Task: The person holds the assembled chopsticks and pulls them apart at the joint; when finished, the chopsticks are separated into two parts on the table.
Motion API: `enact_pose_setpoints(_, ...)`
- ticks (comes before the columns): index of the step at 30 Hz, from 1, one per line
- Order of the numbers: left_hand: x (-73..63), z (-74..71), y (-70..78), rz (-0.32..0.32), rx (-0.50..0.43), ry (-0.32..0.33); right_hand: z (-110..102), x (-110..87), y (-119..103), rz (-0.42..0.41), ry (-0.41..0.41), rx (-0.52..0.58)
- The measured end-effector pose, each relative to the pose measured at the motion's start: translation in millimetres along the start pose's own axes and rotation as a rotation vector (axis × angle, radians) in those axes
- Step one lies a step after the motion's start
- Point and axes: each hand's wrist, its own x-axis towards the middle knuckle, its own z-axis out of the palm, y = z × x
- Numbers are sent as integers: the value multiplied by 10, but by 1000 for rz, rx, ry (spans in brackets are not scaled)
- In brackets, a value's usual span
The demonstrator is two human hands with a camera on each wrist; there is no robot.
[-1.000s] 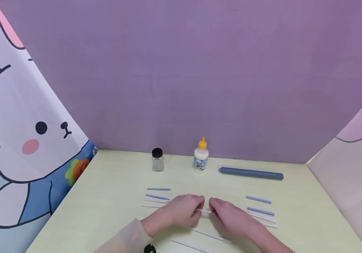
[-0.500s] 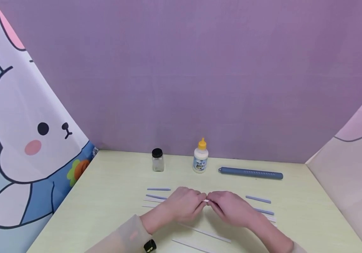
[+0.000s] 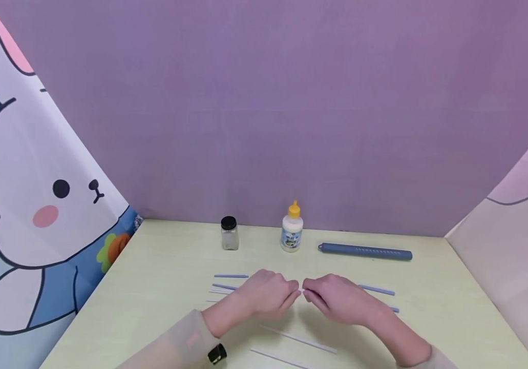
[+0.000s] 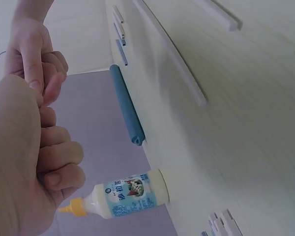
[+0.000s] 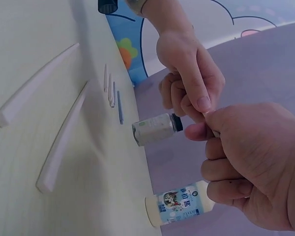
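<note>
My left hand (image 3: 268, 294) and right hand (image 3: 337, 300) meet almost fingertip to fingertip over the middle of the table. Between them they pinch a thin white stick (image 3: 301, 290), of which only a short bit shows; curled fingers hide the rest. Both wrist views show the hands raised off the tabletop, thumbs against the bent index fingers. Below the hands lie two longer white sticks, one (image 3: 298, 339) behind the other (image 3: 279, 358), roughly parallel.
At the back stand a black-capped glass jar (image 3: 229, 233) and a white glue bottle (image 3: 291, 233) with a yellow nozzle. Right of them lies a blue tube (image 3: 366, 251). Short blue sticks (image 3: 231, 276) and thin white ones lie at left, more blue sticks (image 3: 376, 290) at right.
Both hands have lifted and moved slightly away from the body, drawing closer together. Less of the white stick shows between them now. The right forearm now covers the white sticks at right.
</note>
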Motion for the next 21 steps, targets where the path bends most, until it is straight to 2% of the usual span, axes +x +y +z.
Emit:
enact_pose_setpoints(7,-27,-13,-8,20,7,-7,-10,-1,-1,13,-51,18)
enact_pose_setpoints(21,-83,-65,-4,18,5,3,-5,-10,2,-19,-43,-4)
